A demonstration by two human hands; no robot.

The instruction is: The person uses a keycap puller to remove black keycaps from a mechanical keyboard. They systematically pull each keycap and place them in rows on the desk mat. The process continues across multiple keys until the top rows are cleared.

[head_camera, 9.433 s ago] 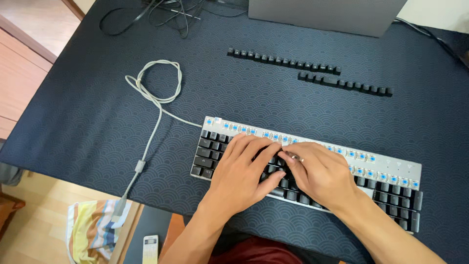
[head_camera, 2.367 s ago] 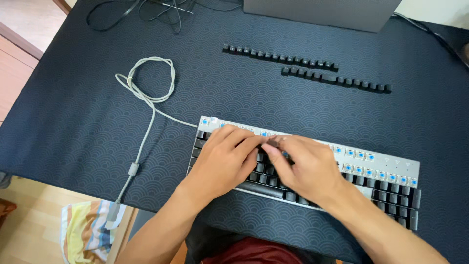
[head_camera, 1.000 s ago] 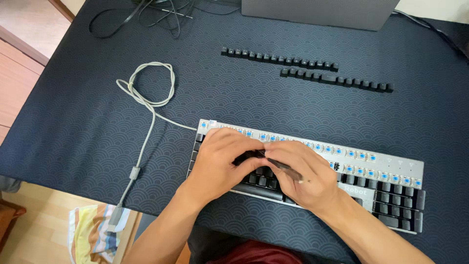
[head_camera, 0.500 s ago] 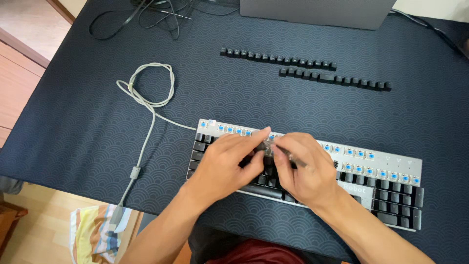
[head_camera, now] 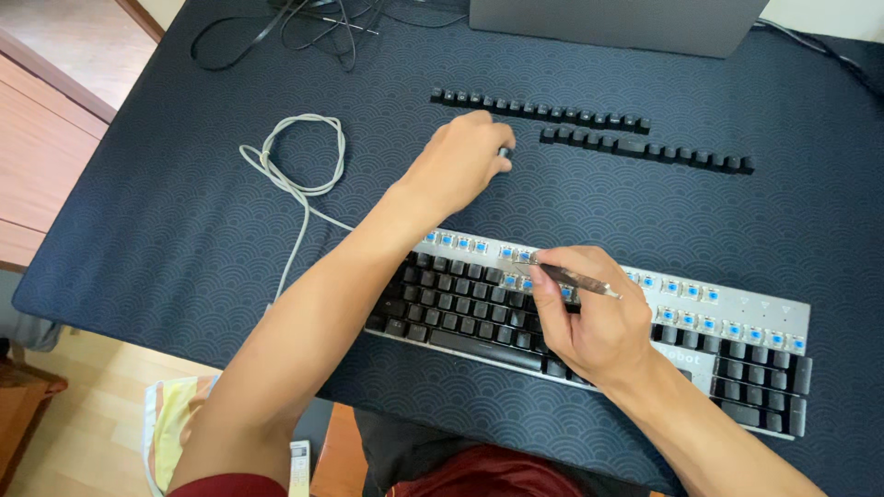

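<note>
My left hand (head_camera: 460,166) reaches to the far side of the dark mat (head_camera: 184,221), fingers curled shut on a small black keycap (head_camera: 504,152), just left of the shorter keycap row (head_camera: 645,149) and near the longer row (head_camera: 539,109) beyond it. My right hand (head_camera: 594,322) rests over the keyboard (head_camera: 737,322), pinching a thin clear-handled puller tool (head_camera: 571,278) whose tip sits at the bared blue switches (head_camera: 686,317).

I judge the keycap very light, hard and smooth: easy to flick away or drop, so I pinch it by its opposite side walls with two fingertips, not by the slick top. The tool looks stiff but slender; I hold it like a pen, close to the tip. The keyboard itself seems heavy enough to stay put. A grey coiled cable (head_camera: 299,161) lies to the left.
</note>
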